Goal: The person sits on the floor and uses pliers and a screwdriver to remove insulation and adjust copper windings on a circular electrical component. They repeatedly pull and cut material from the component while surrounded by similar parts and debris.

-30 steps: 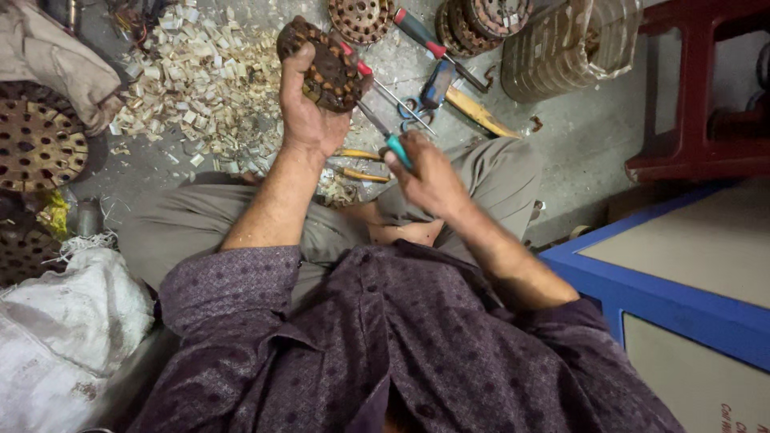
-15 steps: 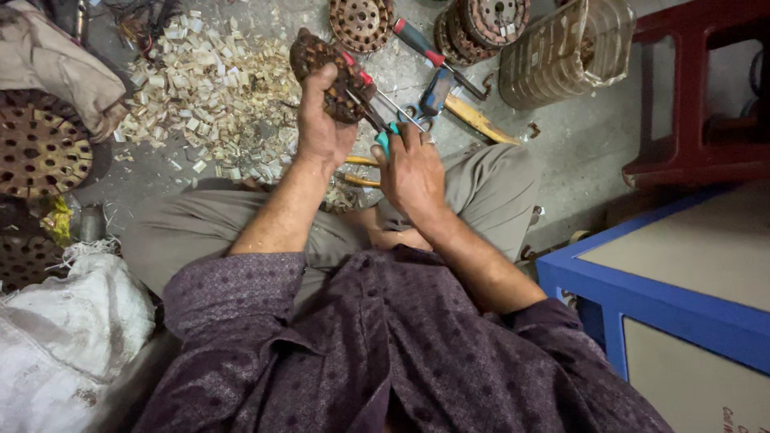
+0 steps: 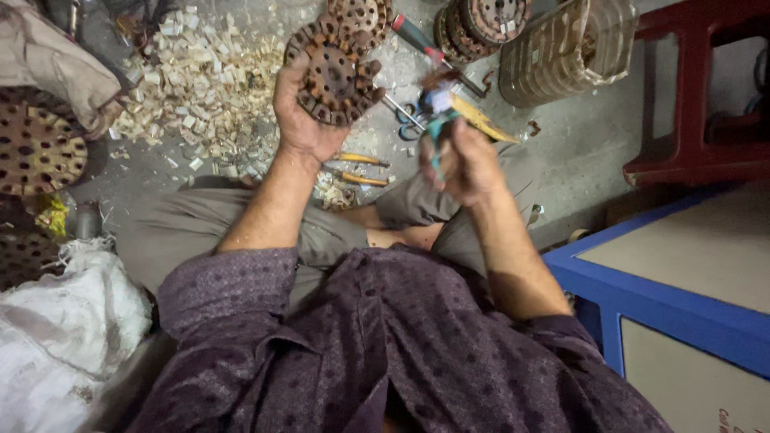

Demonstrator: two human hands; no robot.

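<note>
The left hand [image 3: 301, 112] is raised in front of the person, fingers curled round the lower edge of a rusty brown round metal core with slots around its rim [image 3: 333, 72], which it holds up with the flat face toward the camera. The right hand [image 3: 465, 160] is closed in a fist round the teal handles of a pair of pliers [image 3: 437, 120]; the tool's head is blurred, and it lies just beside the core's right edge, though whether they touch cannot be told.

Below the hands is a grey concrete floor [image 3: 577, 144], on which the person sits with knees bent. A heap of pale wood-coloured chips [image 3: 192, 88] is spread to the left of the core. A red-handled screwdriver [image 3: 421, 36] lies near the top, and two small yellow-handled tools [image 3: 361, 168] lie near the left wrist. A red plastic stool [image 3: 698, 104] stands on the right, with a blue-edged cabinet [image 3: 666, 313] below it.

A ribbed beige cylindrical basket [image 3: 561, 48] lies tilted at the top; its contents are too dark to tell. More rusty slotted discs [image 3: 481, 20] are stacked beside it, and another lies at the far left [image 3: 36, 148]. A white woven sack [image 3: 56, 337] bulges at lower left.
</note>
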